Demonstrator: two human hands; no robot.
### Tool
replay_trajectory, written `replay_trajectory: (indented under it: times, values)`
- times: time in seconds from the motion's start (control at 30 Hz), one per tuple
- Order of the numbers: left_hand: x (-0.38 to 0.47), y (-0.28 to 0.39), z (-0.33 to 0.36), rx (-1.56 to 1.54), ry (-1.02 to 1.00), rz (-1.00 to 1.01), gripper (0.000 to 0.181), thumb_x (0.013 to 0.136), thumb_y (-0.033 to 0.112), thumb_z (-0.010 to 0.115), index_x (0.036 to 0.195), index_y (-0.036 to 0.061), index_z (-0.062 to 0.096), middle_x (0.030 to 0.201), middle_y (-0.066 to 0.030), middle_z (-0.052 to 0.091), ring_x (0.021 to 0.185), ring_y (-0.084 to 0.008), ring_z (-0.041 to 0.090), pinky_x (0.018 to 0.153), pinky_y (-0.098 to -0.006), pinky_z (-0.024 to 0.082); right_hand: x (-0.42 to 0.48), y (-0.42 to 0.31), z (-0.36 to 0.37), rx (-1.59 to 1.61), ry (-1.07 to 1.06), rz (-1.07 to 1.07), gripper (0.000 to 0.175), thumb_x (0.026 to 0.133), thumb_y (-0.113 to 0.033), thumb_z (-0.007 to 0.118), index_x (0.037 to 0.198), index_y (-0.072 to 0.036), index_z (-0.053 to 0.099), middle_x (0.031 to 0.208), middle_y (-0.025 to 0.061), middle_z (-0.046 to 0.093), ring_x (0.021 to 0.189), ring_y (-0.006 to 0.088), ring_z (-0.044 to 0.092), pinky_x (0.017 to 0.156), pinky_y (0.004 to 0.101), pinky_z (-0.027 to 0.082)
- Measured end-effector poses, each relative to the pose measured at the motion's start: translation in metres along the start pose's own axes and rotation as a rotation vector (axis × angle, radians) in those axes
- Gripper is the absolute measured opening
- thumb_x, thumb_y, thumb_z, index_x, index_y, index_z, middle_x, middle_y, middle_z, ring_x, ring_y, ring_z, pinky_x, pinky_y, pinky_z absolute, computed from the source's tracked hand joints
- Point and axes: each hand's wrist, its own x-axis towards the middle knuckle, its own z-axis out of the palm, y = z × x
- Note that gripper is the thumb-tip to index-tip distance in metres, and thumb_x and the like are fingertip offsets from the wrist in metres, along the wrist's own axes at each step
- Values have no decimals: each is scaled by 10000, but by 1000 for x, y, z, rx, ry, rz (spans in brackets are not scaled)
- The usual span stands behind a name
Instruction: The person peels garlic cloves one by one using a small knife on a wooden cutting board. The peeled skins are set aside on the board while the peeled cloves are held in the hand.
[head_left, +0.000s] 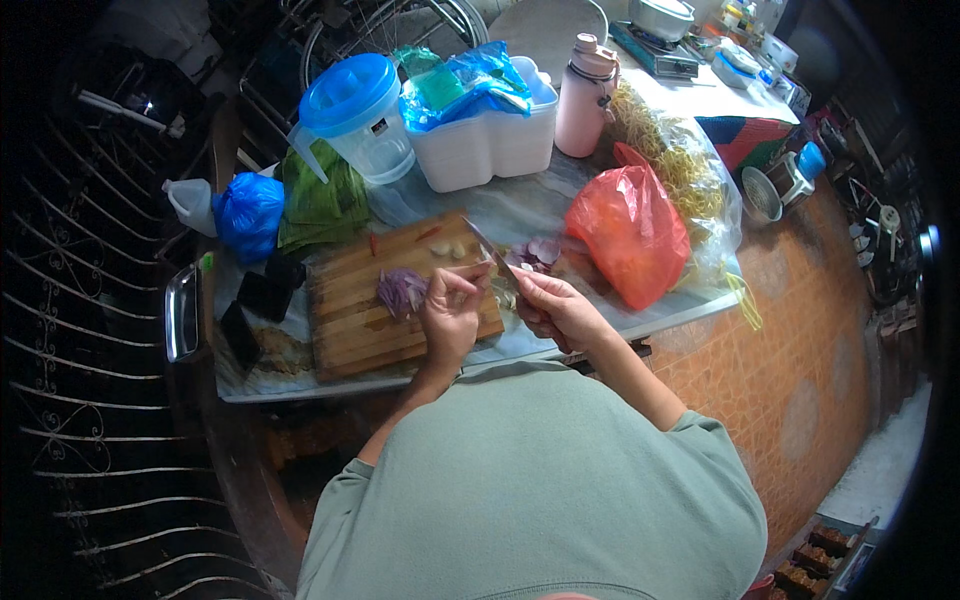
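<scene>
My right hand (559, 307) grips a knife (489, 244), its blade slanting up and to the left. Close by, my left hand (452, 311) has thumb and fingertips pinched at the blade, around a small pale piece that the fingers mostly hide; it may be a garlic clove. Both hands are over the right side of a wooden cutting board (345, 300). Sliced red onion (401, 291) is heaped on the board beside my left hand. Peeled garlic cloves (448, 249) and a red chili (374, 244) lie farther back. Onion skins (541, 253) are scattered on the table right of the knife.
A red plastic bag (634, 232) and a clear bag of yellow noodles (694, 180) stand at right. Along the back are a pink bottle (581, 105), white tub (487, 154) and lidded pitcher (382, 154). Green leaves (322, 199) and a blue bag (251, 214) are at left.
</scene>
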Motion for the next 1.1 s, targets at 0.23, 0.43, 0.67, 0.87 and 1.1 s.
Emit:
replay_trajectory:
  times: [0.23, 0.43, 0.67, 0.87, 1.1]
  values:
    - [-5, -12, -5, 36, 19, 27, 211, 853, -122, 628, 869, 30, 482, 1057, -138, 650, 1005, -178, 644, 885, -279, 506, 0, 4, 3, 70, 9, 16, 446, 1021, -362, 473, 1436, -203, 442, 687, -64, 368, 558, 40, 310, 465, 182, 253]
    - [-1, -6, -5, 45, 5, 29, 171, 878, -92, 623, 960, 21, 525, 1025, -93, 637, 991, -162, 637, 892, -272, 509, 2, 7, 0, 181, -90, 38, 448, 1024, -387, 452, 1435, -212, 416, 681, -61, 374, 544, 38, 297, 459, 181, 250]
    - [5, 1, 1, -401, 129, -252, 305, 952, 38, 584, 1256, 41, 558, 1078, -48, 633, 994, -110, 607, 937, -282, 495, 2, 5, 10, 152, -49, 22, 451, 1019, -406, 460, 1428, -222, 415, 692, -60, 370, 559, 37, 297, 466, 176, 251]
    - [5, -7, -12, -405, 99, -357, 304, 944, 71, 610, 1243, 19, 579, 1090, -32, 636, 960, -90, 607, 894, -250, 502, -2, -2, 5, -3, 53, -63, 501, 1014, -405, 468, 1452, -169, 407, 716, -49, 391, 567, 42, 333, 481, 173, 277]
    - [36, -22, -75, 760, -136, -172, 209, 899, 12, 605, 1101, -2, 655, 908, -63, 645, 798, -148, 678, 659, -271, 537, 13, 17, -58, -990, 391, -225, 582, 993, -392, 511, 1479, -105, 368, 805, 90, 612, 759, 145, 575, 734, 289, 473]
